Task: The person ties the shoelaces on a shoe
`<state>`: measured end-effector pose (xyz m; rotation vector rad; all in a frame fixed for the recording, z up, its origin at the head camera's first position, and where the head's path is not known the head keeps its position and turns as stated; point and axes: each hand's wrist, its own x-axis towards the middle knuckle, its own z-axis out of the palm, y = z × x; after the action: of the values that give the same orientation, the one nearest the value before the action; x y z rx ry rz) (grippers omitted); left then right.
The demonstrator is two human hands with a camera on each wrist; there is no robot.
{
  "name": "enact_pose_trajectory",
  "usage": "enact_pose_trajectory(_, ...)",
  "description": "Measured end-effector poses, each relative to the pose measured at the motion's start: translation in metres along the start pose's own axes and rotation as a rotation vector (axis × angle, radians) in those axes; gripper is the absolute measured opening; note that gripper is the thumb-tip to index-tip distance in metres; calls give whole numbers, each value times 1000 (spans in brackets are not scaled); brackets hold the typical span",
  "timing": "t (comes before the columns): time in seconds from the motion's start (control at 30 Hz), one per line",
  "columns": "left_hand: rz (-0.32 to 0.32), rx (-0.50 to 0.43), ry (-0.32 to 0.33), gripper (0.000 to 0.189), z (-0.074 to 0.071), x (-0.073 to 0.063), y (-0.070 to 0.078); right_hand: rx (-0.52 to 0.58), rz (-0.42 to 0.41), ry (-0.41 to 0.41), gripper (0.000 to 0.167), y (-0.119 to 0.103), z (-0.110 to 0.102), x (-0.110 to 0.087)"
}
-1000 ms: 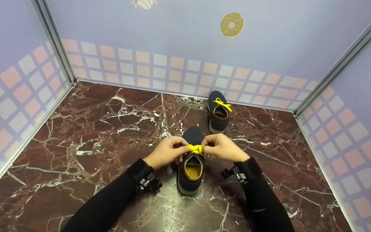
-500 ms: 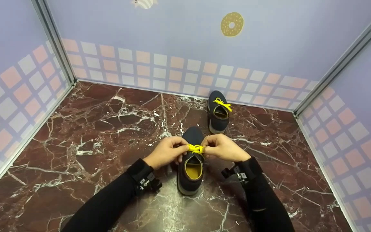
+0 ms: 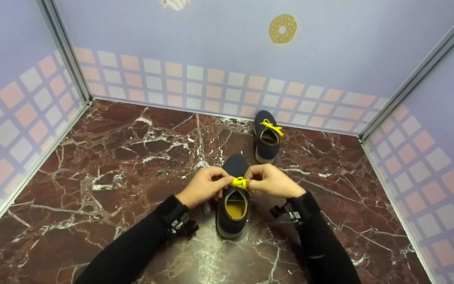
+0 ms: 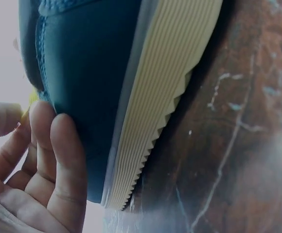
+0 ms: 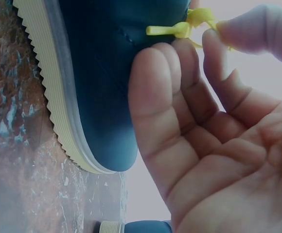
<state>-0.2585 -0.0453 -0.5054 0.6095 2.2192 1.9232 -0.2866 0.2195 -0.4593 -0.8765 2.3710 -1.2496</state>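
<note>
A dark shoe (image 3: 231,225) with a yellow lining stands on the floor, its toe pointing away from me. Across its top lies a yellow shoelace (image 3: 239,182), looped and crossed between my hands. My left hand (image 3: 206,186) pinches the lace's left side between thumb and index finger; in the left wrist view its other fingers (image 4: 68,160) lie by the shoe's side. From the right, my right hand (image 3: 271,181) pinches the lace with thumb and index finger. A lace end (image 5: 161,30) sticks out beside those fingers in the right wrist view.
A second dark shoe (image 3: 266,152) with its yellow lace (image 3: 271,127) in a bow stands farther back, near the wall (image 3: 195,39). Brown marbled floor (image 3: 105,165) surrounds both shoes. Side walls (image 3: 440,150) with metal corner posts stand left and right.
Both hands stay at the lace in nearly the same place. The yellow loops between the fingers shift slightly, and the whole head view moves a little.
</note>
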Motion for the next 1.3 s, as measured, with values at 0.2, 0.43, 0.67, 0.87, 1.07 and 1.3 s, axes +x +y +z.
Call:
enact_pose_trajectory(0.2, -15, 0, -7, 14, 1, -1, 2, -28, -14, 8, 8, 0, 1, -1)
enact_pose_trajectory(0.43, -19, 41, -11, 16, 1, 0, 2, -64, -23, 21, 12, 1, 3, 0)
enact_pose_trajectory(0.67, 6, 51, -38, 34, -1, 1, 4, -73, -1, 22, 9, -1, 5, 2)
enact_pose_trajectory(0.87, 5, 43, -41, 27, 0, 1, 5, -93, -9, 18, 12, -1, 5, 1)
enact_pose_trajectory(1.07, -9, 70, -10, 24, 2, 2, 7, -76, -32, 22, 18, -1, 4, 0)
enact_pose_trajectory(1.3, -22, 79, -20, 15, 1, 2, 8, -77, -33, 22, 14, -1, 3, 1)
